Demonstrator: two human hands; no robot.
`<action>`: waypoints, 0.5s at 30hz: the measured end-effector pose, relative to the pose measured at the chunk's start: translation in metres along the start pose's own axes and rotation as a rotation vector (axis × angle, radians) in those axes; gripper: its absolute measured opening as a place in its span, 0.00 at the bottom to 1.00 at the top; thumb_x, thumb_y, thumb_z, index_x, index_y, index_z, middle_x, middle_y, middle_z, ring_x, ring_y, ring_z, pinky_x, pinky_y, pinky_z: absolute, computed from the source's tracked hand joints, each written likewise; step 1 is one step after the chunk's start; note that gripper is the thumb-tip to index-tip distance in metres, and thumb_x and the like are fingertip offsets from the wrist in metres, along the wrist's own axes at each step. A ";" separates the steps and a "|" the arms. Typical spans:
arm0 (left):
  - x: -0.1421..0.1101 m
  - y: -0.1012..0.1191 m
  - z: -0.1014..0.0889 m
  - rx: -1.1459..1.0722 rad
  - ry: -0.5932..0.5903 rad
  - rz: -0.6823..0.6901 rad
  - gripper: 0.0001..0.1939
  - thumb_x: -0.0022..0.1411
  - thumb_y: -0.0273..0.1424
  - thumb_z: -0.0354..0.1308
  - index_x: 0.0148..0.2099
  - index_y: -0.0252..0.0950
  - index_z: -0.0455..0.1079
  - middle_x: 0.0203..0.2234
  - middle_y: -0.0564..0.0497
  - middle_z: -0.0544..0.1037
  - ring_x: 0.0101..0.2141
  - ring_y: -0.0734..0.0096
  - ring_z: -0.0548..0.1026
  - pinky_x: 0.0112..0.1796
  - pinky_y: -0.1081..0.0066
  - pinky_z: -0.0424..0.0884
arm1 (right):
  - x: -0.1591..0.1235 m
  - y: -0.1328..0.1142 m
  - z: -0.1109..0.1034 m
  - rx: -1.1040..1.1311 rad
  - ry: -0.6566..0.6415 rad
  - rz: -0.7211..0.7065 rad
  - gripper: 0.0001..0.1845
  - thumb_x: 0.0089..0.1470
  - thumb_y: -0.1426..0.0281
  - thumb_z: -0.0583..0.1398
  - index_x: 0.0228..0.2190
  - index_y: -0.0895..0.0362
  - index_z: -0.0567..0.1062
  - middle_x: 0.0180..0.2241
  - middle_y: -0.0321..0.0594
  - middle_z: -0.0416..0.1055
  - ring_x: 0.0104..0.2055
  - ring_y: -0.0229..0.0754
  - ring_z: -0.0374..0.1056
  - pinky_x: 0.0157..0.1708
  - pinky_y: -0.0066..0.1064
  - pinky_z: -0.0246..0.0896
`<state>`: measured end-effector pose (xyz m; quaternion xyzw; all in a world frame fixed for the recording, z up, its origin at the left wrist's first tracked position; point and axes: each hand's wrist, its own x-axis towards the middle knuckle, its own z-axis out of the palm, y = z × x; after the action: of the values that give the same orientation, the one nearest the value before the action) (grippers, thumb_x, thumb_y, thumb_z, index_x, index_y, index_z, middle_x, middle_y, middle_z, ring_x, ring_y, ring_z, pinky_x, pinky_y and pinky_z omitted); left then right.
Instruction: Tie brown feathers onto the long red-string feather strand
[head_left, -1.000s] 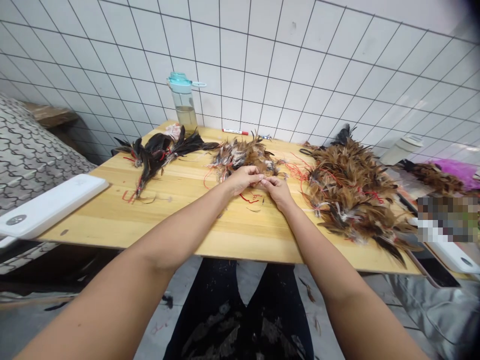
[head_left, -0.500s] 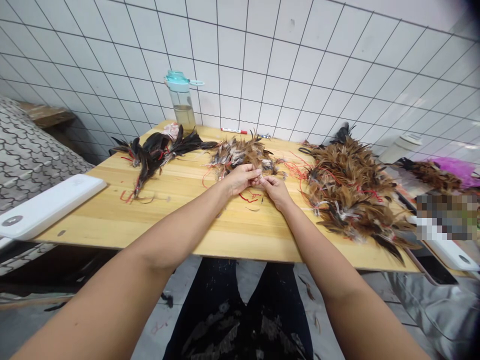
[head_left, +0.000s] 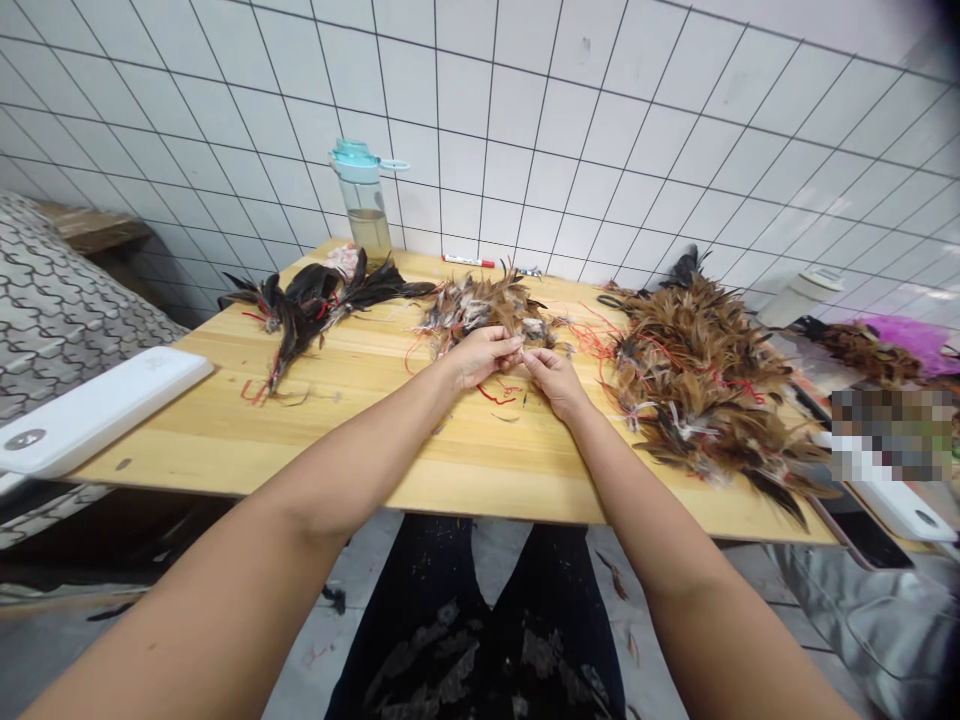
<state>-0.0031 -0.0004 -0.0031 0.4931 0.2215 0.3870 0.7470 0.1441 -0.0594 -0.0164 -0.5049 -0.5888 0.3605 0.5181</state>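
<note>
My left hand (head_left: 486,357) and my right hand (head_left: 555,382) meet above the middle of the wooden table (head_left: 480,470). The fingers of both are closed in a pinch, their tips almost touching. Something tiny and pale shows between the fingertips, too small to name. Just beyond lies a pile of brown and grey feathers (head_left: 480,308). A piece of red string (head_left: 495,398) lies on the wood beneath my hands, and more tangled red string (head_left: 592,340) spreads to the right.
Black feather bundles (head_left: 322,300) lie on the left, with a teal-lidded bottle (head_left: 364,205) behind. Brown feather bundles (head_left: 697,340) cover the table's right side. A red-and-white marker (head_left: 469,261) rests by the tiled wall. White devices stand at both ends, and a phone (head_left: 862,525) overhangs the front right edge.
Both hands stay pinched together at the same spot, with only small finger movements; a slight gap now shows between their tips. The view has shifted a little.
</note>
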 end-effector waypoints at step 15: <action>0.000 -0.001 0.001 0.090 -0.015 0.053 0.18 0.45 0.33 0.72 0.28 0.31 0.64 0.19 0.54 0.70 0.21 0.81 0.65 0.25 0.76 0.57 | 0.000 -0.003 -0.001 0.129 -0.050 0.050 0.28 0.40 0.42 0.64 0.26 0.55 0.76 0.24 0.38 0.74 0.36 0.43 0.72 0.38 0.34 0.67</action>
<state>-0.0022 -0.0011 -0.0036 0.5349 0.2199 0.3925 0.7152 0.1444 -0.0600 -0.0136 -0.4758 -0.5642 0.4229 0.5257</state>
